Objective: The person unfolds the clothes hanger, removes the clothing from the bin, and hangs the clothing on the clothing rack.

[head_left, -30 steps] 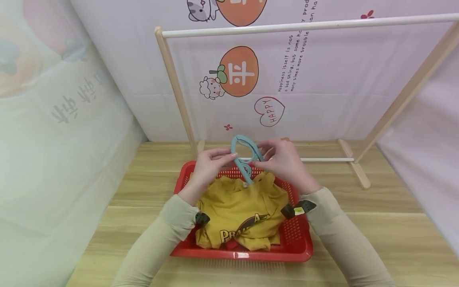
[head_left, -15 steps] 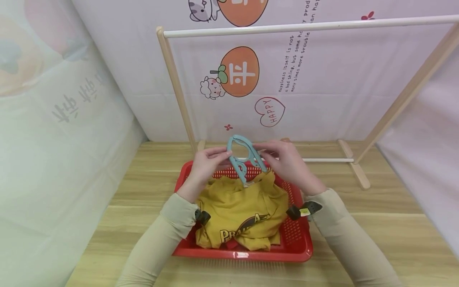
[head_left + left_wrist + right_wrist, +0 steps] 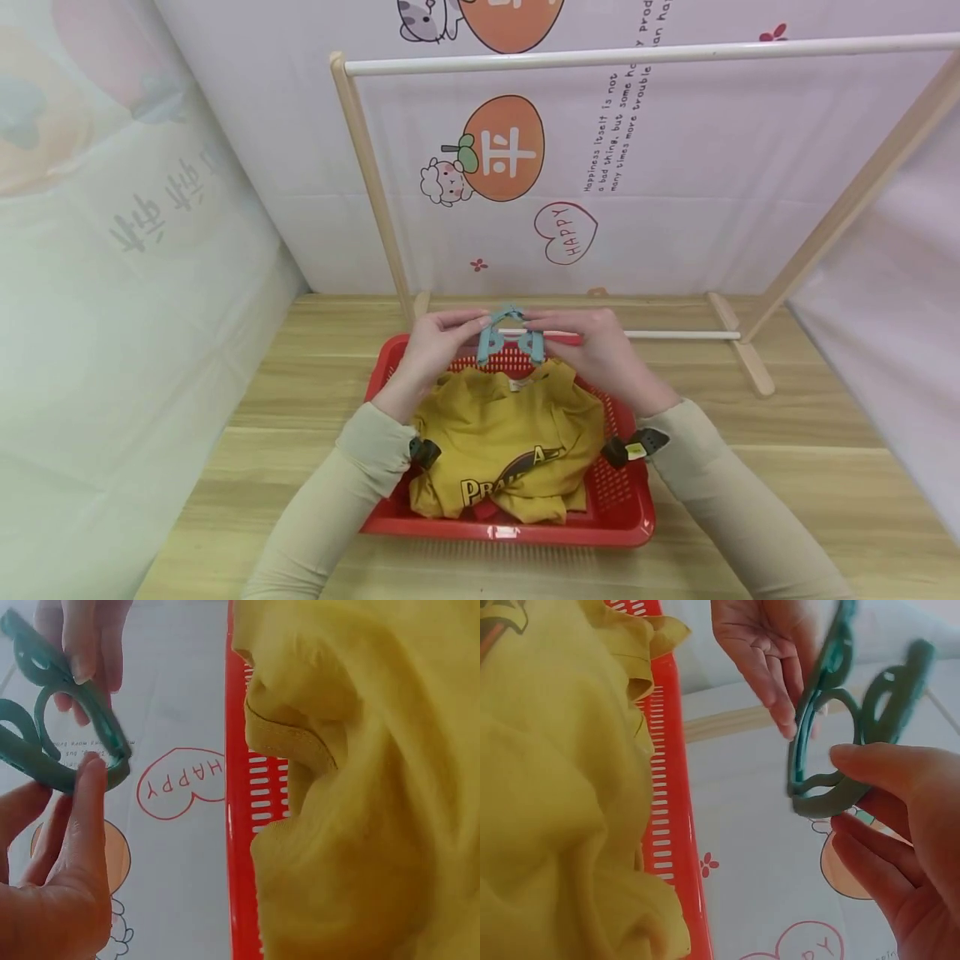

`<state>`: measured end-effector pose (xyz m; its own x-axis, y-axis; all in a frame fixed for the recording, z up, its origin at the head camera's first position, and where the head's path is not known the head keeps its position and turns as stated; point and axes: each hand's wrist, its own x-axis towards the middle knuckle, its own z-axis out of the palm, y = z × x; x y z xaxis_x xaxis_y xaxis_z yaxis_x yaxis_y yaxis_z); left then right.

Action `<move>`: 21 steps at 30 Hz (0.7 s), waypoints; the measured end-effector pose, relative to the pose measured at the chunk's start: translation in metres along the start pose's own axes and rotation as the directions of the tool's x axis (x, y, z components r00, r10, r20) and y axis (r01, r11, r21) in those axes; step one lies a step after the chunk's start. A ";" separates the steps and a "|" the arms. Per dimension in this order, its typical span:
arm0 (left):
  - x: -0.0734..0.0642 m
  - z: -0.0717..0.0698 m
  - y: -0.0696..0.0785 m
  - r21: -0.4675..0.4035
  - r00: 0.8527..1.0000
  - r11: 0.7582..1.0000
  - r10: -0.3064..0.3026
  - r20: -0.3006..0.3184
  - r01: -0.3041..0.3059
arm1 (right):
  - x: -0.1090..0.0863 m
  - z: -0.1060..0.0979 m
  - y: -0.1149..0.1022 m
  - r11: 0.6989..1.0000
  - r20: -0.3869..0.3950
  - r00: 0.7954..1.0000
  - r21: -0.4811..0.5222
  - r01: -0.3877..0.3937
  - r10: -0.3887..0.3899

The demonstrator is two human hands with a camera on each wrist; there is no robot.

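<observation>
A light blue folding clothes hanger [image 3: 534, 346] is held by both hands above the back rim of a red basket [image 3: 570, 533]. In the head view its two arms hang down side by side from the middle joint. My left hand [image 3: 438, 346] pinches its left side between thumb and fingers. On the other side my right hand [image 3: 596, 346] grips the right arm; in the right wrist view its thumb and fingers close round the hanger [image 3: 832, 799]. A yellow T-shirt [image 3: 510, 433] with printed letters lies crumpled in the basket, below both hands.
Behind the basket stands a clothes rack with wooden legs [image 3: 371, 183] and a white top bar [image 3: 637, 57]. A lower white bar [image 3: 682, 334] runs close behind the hands. Printed cloth [image 3: 675, 233] hangs around the wooden table [image 3: 750, 467].
The hanger has tipped so that its upper loop looks lower and foreshortened, and its arms now stand more evenly. My right hand has shifted its hold. Basket and T-shirt stay put.
</observation>
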<state>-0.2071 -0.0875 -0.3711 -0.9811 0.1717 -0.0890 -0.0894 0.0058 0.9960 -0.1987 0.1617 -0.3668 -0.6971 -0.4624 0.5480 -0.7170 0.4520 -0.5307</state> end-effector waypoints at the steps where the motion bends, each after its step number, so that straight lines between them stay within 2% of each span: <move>1: 0.000 0.000 0.001 0.006 1.000 1.000 0.003 0.013 -0.003 | 0.000 0.000 0.001 1.000 -0.011 1.000 0.012 -0.012 0.012; 6: -0.003 -0.001 0.006 0.037 0.995 0.999 0.027 0.096 -0.030 | -0.002 -0.004 0.001 0.992 -0.032 0.993 0.062 -0.110 0.112; 9: -0.006 -0.003 0.009 0.085 0.992 0.995 0.046 0.121 -0.057 | -0.002 -0.007 0.000 0.981 -0.021 0.985 0.092 -0.168 0.171; 11: -0.008 -0.005 0.011 0.138 0.990 0.987 0.070 0.125 -0.087 | -0.003 -0.007 0.001 0.973 -0.007 0.979 0.114 -0.201 0.203; 14: -0.012 -0.006 0.014 0.188 0.981 0.968 0.142 0.133 -0.166 | -0.003 -0.008 0.001 0.961 0.031 0.972 0.145 -0.236 0.234; 18: -0.014 -0.007 0.016 0.159 0.960 0.953 0.237 0.146 -0.259 | -0.004 -0.008 0.001 0.947 0.076 0.963 0.178 -0.269 0.259; 21: -0.015 -0.008 0.016 0.138 0.956 0.952 0.255 0.145 -0.275 | -0.005 -0.007 0.001 0.942 0.091 0.958 0.181 -0.284 0.271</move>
<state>-0.1954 -0.0975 -0.3538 -0.9358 0.3087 0.1702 0.2081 0.0940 0.9736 -0.1965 0.1697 -0.3654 -0.8626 -0.3896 0.3227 -0.4779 0.4188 -0.7721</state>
